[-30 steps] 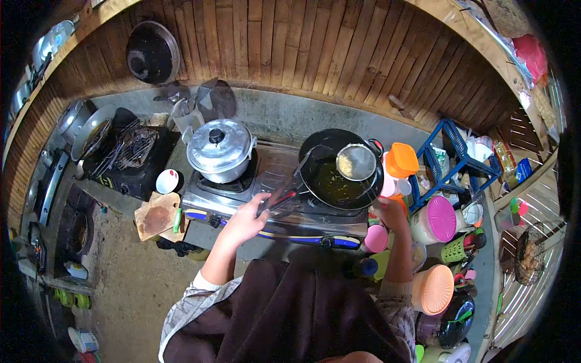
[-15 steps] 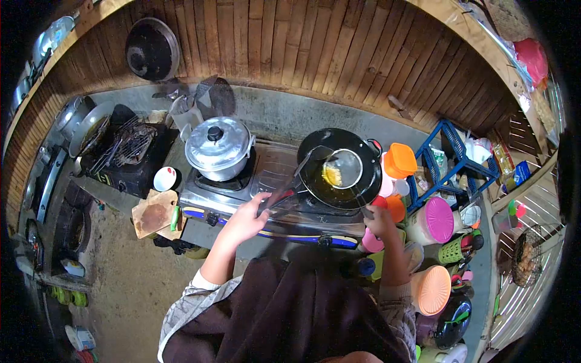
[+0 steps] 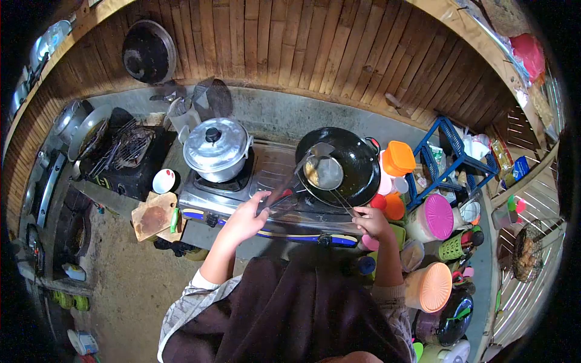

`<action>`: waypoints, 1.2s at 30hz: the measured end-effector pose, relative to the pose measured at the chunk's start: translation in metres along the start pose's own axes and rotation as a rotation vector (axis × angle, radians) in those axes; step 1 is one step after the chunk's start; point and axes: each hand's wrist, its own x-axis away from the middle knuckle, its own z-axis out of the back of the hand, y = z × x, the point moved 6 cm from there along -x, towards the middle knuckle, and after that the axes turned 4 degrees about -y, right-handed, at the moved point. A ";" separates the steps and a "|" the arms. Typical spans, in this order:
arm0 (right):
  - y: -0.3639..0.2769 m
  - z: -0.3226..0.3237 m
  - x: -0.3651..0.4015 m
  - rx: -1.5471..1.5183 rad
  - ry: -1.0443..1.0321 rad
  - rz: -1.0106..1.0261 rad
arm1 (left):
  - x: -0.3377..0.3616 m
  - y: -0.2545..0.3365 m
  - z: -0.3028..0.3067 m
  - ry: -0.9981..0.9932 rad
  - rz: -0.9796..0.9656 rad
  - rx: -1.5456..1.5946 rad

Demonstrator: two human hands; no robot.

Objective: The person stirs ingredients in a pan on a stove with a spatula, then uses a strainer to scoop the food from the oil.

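Your left hand (image 3: 245,221) is at the front edge of the stove (image 3: 272,166), fingers closed around the handle end of a pair of tongs (image 3: 289,183); the tongs run up and to the right, their tips reaching over the near-left rim of the wok (image 3: 358,162); whether the tips touch anything in the pan cannot be told. Your right hand (image 3: 372,221) is just in front of the wok's near rim, fingers closed on the wire handle of a round strainer (image 3: 324,173); the strainer bowl sits over the left half of the wok, close beside the tong tips, with pale yellowish contents too small to identify; whether it rests in the pan or is held above it cannot be told. The wok stands on the right burner; a lidded pot (image 3: 216,148) occupies the left burner, well apart from both hands. The stove stands on a grey worktop (image 3: 272,115). An orange-lidded tub (image 3: 399,158) stands just right of the wok; a cutting board (image 3: 155,215) and a white bowl (image 3: 163,180) lie left of the stove.
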 end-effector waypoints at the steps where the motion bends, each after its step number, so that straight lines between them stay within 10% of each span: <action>1: 0.004 0.002 -0.001 0.002 -0.001 0.001 | 0.000 0.000 0.001 -0.016 0.029 0.007; 9: -0.020 0.046 0.022 0.470 0.414 0.286 | 0.001 -0.003 0.003 0.006 0.043 0.015; 14: -0.015 0.067 0.022 0.543 0.497 -0.013 | 0.001 -0.003 0.002 0.003 0.015 0.000; 17: -0.020 0.069 0.020 0.937 0.615 0.307 | 0.002 0.003 0.004 -0.036 0.095 0.038; 29: -0.009 0.003 0.005 0.785 0.293 0.379 | -0.004 -0.002 -0.004 -0.007 0.008 0.020; 31: -0.005 -0.007 0.002 0.342 0.131 0.028 | -0.004 0.000 -0.004 -0.055 0.092 0.053; 36: -0.015 -0.006 -0.001 0.179 -0.019 -0.061 | -0.005 -0.003 -0.004 -0.035 0.085 0.050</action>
